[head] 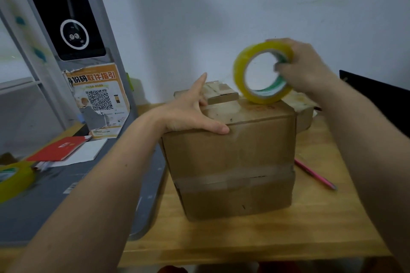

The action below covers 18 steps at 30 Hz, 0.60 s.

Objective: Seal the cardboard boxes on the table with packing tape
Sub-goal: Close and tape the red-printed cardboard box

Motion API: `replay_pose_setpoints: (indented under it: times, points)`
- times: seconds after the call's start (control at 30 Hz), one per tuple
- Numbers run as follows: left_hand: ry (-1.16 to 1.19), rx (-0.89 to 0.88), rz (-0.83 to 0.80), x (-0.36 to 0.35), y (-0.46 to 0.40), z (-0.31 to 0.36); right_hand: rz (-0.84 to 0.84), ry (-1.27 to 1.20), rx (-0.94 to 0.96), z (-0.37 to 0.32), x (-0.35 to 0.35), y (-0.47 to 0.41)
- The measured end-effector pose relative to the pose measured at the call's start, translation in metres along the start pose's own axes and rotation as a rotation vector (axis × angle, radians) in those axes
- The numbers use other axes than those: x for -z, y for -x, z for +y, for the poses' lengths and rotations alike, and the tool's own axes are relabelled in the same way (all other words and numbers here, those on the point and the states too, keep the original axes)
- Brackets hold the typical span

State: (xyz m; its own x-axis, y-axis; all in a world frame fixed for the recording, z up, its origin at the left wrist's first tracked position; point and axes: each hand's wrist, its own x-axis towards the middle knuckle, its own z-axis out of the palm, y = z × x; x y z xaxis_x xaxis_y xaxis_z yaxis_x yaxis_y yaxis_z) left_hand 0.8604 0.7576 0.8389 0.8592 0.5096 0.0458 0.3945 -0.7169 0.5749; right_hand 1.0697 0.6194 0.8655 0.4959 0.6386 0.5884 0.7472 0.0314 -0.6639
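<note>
A brown cardboard box (230, 162) stands on the wooden table (266, 235), with an older band of tape across its front. My left hand (188, 113) lies flat on the box's top left corner, fingers straight and thumb along the front edge. My right hand (304, 68) grips a yellow roll of packing tape (261, 73), fingers hooked through its core. The roll stands on edge and touches the box's top at the far right. A smaller cardboard box (221, 94) sits behind, partly hidden by my left hand.
Another cardboard box (304, 106) lies behind at the right. A pink pen (315, 174) rests on the table to the right. A second yellow tape roll (13, 178), red booklet (60, 148) and QR-code poster (99, 97) are on the grey surface at left.
</note>
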Motion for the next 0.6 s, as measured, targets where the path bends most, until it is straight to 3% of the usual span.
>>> replay_pose_setpoints:
  times: [0.17, 0.33, 0.47, 0.6]
  points:
    - [-0.015, -0.001, -0.024, 0.001, -0.004, 0.000, 0.128, -0.095, -0.157, 0.018, 0.014, 0.005]
    - [-0.029, 0.001, -0.046, 0.003, -0.007, 0.003, 0.103, -0.523, -0.443, 0.030, -0.011, 0.022]
    - [-0.149, 0.023, -0.068, -0.001, -0.019, 0.023, 0.220, -0.437, -0.435, 0.031, -0.020, 0.024]
    - [-0.177, -0.070, -0.045, -0.026, -0.037, 0.045, 0.235, -0.373, -0.384, 0.030, -0.019, 0.021]
